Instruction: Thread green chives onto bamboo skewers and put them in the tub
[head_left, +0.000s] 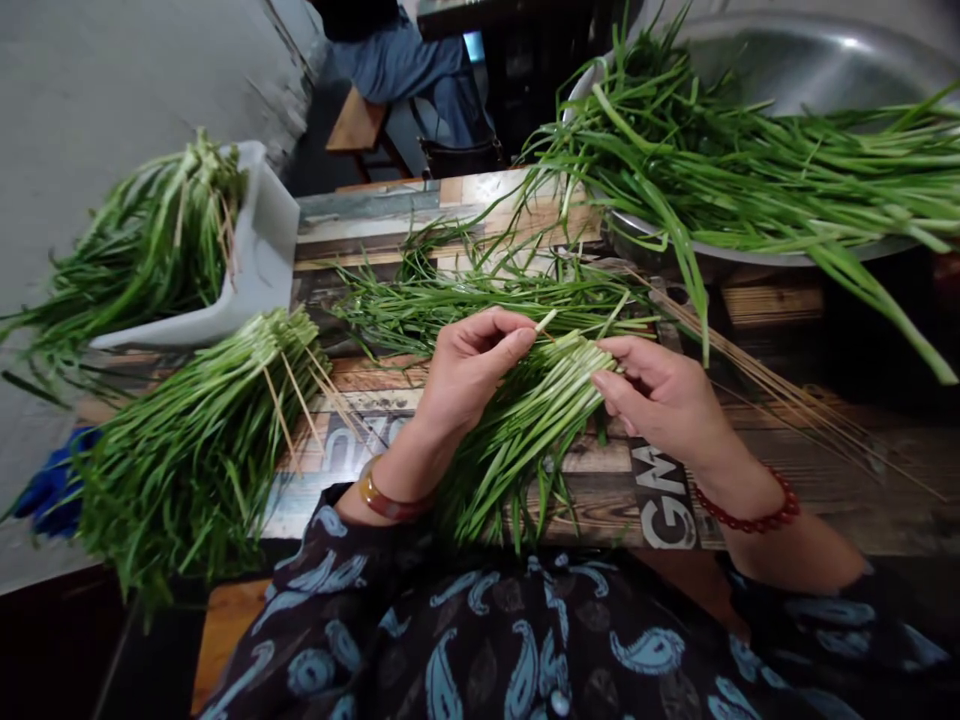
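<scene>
Between my hands a bunch of green chives [551, 410] lies with its pale stem ends side by side, leaves trailing toward me. My left hand [474, 362] pinches one pale stem end between thumb and index finger, at the bunch's upper left. At the bunch's right edge, my right hand [660, 395] has its fingers closed on the stem ends. Part of a thin skewer shows by my left fingertips. Loose chives [480, 300] are spread on the wooden table [360, 375] just beyond.
Skewered chives [187, 440] hang over the table's left front. Behind them, a white tray [274, 235] holds more. A large metal basin [810, 75] heaped with chives stands at back right. Bamboo skewers [780, 385] lie right. A seated person's legs [409, 65] show beyond.
</scene>
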